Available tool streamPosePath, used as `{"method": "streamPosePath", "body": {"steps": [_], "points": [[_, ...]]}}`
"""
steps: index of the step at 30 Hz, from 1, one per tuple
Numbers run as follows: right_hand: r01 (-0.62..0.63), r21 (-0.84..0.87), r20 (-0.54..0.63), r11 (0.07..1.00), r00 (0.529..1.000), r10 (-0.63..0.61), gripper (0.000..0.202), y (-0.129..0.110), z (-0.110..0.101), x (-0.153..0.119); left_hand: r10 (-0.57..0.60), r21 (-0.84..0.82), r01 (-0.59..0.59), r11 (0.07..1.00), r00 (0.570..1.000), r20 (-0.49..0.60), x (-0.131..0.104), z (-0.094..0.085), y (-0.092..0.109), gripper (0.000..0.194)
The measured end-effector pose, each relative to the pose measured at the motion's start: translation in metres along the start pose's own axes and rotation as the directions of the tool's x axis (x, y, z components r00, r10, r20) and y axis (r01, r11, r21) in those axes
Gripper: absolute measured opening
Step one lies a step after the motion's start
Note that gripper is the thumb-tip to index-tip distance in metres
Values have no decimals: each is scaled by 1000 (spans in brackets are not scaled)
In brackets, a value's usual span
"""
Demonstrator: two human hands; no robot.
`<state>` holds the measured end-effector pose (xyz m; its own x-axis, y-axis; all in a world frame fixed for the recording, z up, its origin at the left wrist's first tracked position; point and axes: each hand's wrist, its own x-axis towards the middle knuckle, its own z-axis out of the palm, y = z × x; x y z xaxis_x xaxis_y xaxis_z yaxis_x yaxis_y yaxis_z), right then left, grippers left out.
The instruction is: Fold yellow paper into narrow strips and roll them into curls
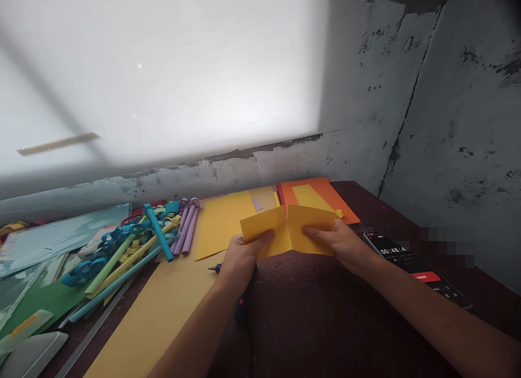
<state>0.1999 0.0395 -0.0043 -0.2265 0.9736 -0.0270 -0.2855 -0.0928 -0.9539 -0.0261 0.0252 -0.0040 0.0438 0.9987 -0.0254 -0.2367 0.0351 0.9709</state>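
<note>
A sheet of yellow paper [291,231], creased down its middle, is held up between my two hands. My left hand [243,258] pinches its left half, thumb on the near face. On the right half, my right hand [336,242] grips in the same way, with its thumb pointing toward the crease. The fingers behind the paper are hidden. Below my left hand lies a dark blue glue gun [243,302], partly covered by the hand and wrist, its nozzle poking out on the left.
Yellow card [223,220] and a tan sheet [150,307] lie to the left. Orange paper [337,196] sits at the back. A phone running a timer [415,269] rests at right. Rolled paper tubes [189,228] and curled strips [134,242] are heaped at left, near a ruler [95,326].
</note>
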Motion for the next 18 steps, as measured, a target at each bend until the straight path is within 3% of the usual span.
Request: {"method": "streamPosePath", "body": {"steps": [4,9,15,18], "points": [[11,38,-63,999,998,-8,51,-3,0,0,32,-42,-33,999,999,-31,1,-1,3,54],[-9,23,-36,1000,999,10,47,-4,-3,1,-53,-38,52,998,998,-32,0,-1,8,51],[-87,41,-113,995,989,92,41,-5,-7,2,-131,7,131,991,991,7,-4,-1,13,59],[-138,105,-94,985,985,148,40,-7,-10,3,-99,-20,100,995,994,40,-3,-1,13,63]]}}
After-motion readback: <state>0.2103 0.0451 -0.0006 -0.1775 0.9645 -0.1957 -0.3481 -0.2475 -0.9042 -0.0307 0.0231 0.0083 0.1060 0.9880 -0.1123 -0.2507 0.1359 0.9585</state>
